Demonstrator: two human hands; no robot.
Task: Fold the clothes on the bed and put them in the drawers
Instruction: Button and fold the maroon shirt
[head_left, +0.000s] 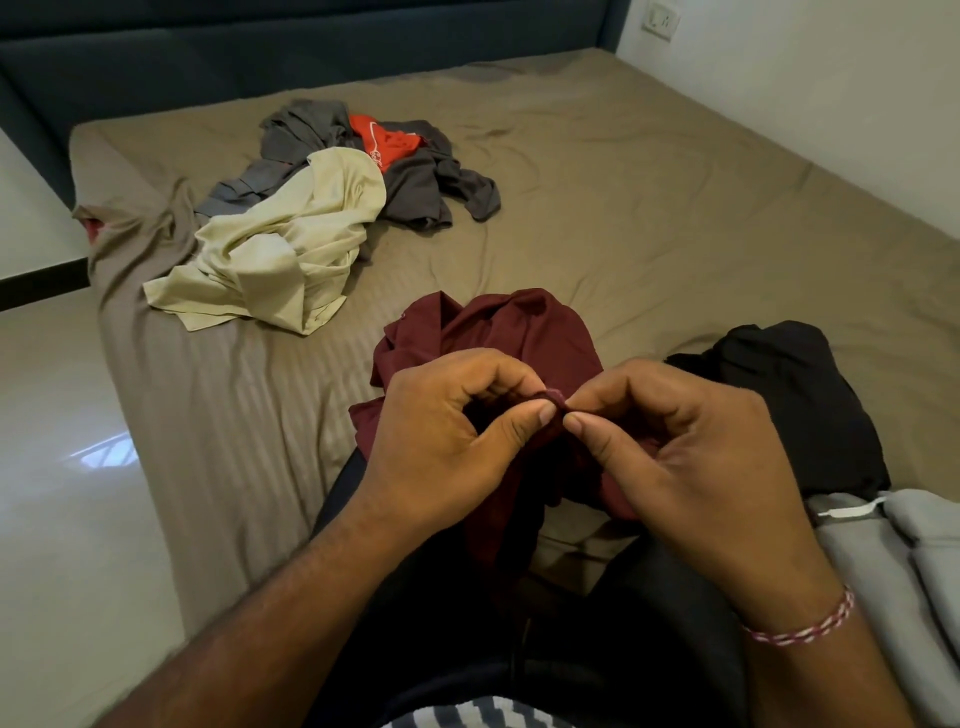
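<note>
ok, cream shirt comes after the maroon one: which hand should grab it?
Left, probably. The cream shirt lies far left on the bed, on the left hand side. The right hand would cross over. Both now pinch the maroon shirt.

Crumpled maroon shirt (524, 332) on the bed (623, 208), its edge pinched up.

Both forearms are bare, with no sleeves in view. A thin twisted thread bracelet (802, 621) in maroon and white circles the wrist just below the right hand (691, 447). The left hand (447, 441) wears nothing. Below the bracelet, dark trousers (467, 597) cover the legs, and a navy-and-white zigzag-patterned garment hem (467, 714) shows.
</note>
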